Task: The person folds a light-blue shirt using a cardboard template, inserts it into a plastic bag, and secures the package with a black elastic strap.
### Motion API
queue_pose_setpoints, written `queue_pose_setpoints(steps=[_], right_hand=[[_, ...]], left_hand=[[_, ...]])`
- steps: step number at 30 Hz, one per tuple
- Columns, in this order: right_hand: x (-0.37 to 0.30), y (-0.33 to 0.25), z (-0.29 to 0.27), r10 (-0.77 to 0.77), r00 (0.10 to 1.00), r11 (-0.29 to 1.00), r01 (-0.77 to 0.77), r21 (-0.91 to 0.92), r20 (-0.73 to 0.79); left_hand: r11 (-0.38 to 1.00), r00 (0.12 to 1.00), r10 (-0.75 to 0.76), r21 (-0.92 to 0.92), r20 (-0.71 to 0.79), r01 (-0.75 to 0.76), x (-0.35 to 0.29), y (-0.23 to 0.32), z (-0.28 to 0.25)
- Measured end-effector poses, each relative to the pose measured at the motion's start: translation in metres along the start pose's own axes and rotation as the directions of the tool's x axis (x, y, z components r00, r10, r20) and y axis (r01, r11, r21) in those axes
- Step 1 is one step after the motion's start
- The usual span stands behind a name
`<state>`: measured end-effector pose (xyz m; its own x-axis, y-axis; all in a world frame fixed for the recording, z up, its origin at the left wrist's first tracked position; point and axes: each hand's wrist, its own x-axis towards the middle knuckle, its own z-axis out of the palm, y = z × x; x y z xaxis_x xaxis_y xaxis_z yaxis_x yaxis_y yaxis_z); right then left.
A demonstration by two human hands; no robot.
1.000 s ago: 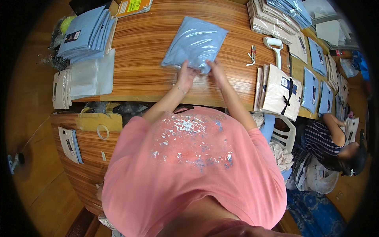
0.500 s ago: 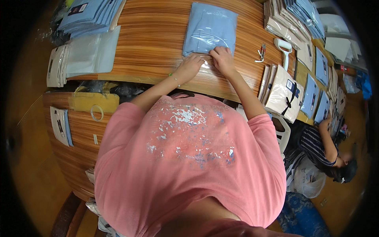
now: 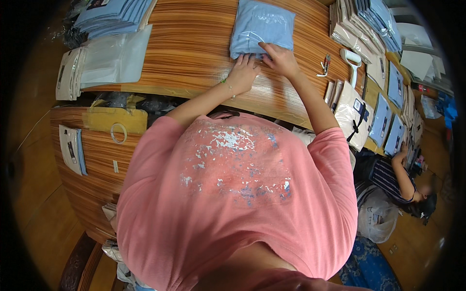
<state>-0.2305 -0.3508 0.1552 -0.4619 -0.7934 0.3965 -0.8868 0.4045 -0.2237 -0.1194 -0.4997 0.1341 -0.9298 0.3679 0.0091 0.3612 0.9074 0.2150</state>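
A folded light blue garment in a clear plastic bag (image 3: pixel 262 30) lies on the wood-grain table ahead of me. My left hand (image 3: pixel 243 73) rests at the bag's near edge, its fingers stretched toward the bag and a thin bracelet at the wrist. At the near right corner, my right hand (image 3: pixel 281 59) has its fingers bent over the plastic, with the index finger on top and the thumb by the edge. The plastic between the two hands is partly hidden by the fingers.
Stacks of bagged blue garments (image 3: pixel 114 17) and clear plastic sleeves (image 3: pixel 114 58) lie at left. To the right are small snips (image 3: pixel 326 62), a white lint roller (image 3: pixel 351 58) and bagged beige garments (image 3: pixel 347 111). A tape roll (image 3: pixel 118 133) sits lower left; another person (image 3: pixel 395 177) works far right.
The bag's clear flap no longer stretches toward me past the garment's near edge. My left hand has shifted right with its fingers straightened; my right hand has moved up slightly onto the bag.
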Motion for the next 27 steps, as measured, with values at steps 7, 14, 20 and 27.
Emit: queue_pose_setpoints(steps=[7, 14, 20, 27], right_hand=[[-0.003, -0.012, 0.006, 0.108, 0.994, 0.992, -0.108, 0.072, 0.003], [-0.006, -0.055, -0.001, 0.200, 0.960, 0.959, -0.233, -0.163, -0.198], [-0.044, -0.093, 0.051, 0.201, 0.970, 0.966, -0.173, 0.193, -0.135], [-0.017, -0.113, 0.067, 0.383, 0.916, 0.912, -0.395, 0.108, 0.117]], left_hand=[[0.995, 0.997, -0.032, -0.087, 0.076, 0.039, 0.000, 0.002, 0.001], [0.912, 0.983, -0.011, -0.401, 0.182, 0.084, -0.060, 0.000, -0.021], [0.784, 0.980, -0.170, -0.617, -0.103, 0.071, -0.001, -0.041, -0.087], [0.867, 0.868, 0.467, -0.104, -0.170, -0.488, 0.081, -0.062, 0.001]])
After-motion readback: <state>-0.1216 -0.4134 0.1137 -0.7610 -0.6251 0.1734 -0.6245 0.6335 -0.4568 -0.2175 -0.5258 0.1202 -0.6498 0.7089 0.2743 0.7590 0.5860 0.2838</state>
